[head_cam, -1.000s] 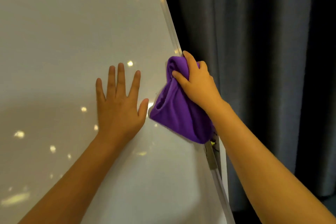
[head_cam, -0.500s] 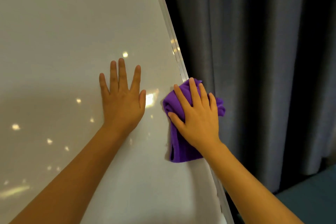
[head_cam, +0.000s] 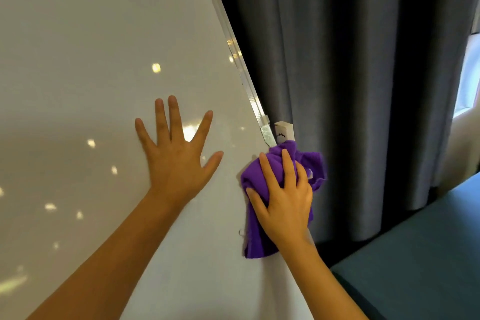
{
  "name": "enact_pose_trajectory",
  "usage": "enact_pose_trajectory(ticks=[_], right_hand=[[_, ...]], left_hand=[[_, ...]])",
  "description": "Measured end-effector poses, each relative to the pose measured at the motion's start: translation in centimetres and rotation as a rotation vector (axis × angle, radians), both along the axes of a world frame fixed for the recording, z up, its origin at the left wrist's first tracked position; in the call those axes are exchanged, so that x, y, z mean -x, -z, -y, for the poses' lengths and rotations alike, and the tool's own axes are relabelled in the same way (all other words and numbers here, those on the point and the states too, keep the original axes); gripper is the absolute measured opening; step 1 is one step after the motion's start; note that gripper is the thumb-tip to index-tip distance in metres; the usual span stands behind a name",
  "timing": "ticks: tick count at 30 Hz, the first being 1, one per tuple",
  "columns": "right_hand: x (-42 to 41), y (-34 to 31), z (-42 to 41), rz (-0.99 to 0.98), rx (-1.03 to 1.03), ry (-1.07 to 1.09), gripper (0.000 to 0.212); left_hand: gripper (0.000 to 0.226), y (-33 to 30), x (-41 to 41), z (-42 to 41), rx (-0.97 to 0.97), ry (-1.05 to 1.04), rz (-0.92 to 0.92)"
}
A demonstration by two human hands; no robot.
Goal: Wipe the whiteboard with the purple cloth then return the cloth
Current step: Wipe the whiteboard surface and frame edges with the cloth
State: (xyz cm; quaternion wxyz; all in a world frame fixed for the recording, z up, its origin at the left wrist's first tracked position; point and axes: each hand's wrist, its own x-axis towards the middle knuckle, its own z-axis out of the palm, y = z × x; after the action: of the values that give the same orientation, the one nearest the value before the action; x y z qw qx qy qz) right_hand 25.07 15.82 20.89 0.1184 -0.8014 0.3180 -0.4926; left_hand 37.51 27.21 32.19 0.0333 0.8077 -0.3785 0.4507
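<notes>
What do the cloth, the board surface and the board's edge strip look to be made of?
Cloth: soft fleecy fabric, probably microfibre; matte, with fuzzy folds and a loose thread. Board: hard glossy white panel; it mirrors ceiling lights as bright spots. Edge strip: looks like ribbed silvery metal, perhaps aluminium, with glints along it.

- Dim, warm room; ceiling lights throw glare spots across my whiteboard (head_cam: 91, 60).
- Daylight glows at the right edge beside the dark curtain (head_cam: 363, 86).
- Wide-angle bending at edges; slight softness.
</notes>
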Motion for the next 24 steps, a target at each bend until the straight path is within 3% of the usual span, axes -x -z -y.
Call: enact_pose_trajectory(ticks=[6, 14, 24], right_hand=[[1.6, 3.4, 0.2, 0.013, -0.108, -0.059, 0.065], [6.3, 14.3, -1.5, -0.007, -0.21, -0.087, 0.074], [1.6, 4.4, 1.4, 0.099, 0.006, -0.105, 0.065]], left_hand=[[0.082, 3.8, 1.2, -0.7, -0.022, -0.015, 0.04], [0.077, 7.4, 2.9, -1.6, -0.003, 0.014, -0.005], [0.071, 11.7, 4.7, -1.1, -0.011, 0.034, -0.063]])
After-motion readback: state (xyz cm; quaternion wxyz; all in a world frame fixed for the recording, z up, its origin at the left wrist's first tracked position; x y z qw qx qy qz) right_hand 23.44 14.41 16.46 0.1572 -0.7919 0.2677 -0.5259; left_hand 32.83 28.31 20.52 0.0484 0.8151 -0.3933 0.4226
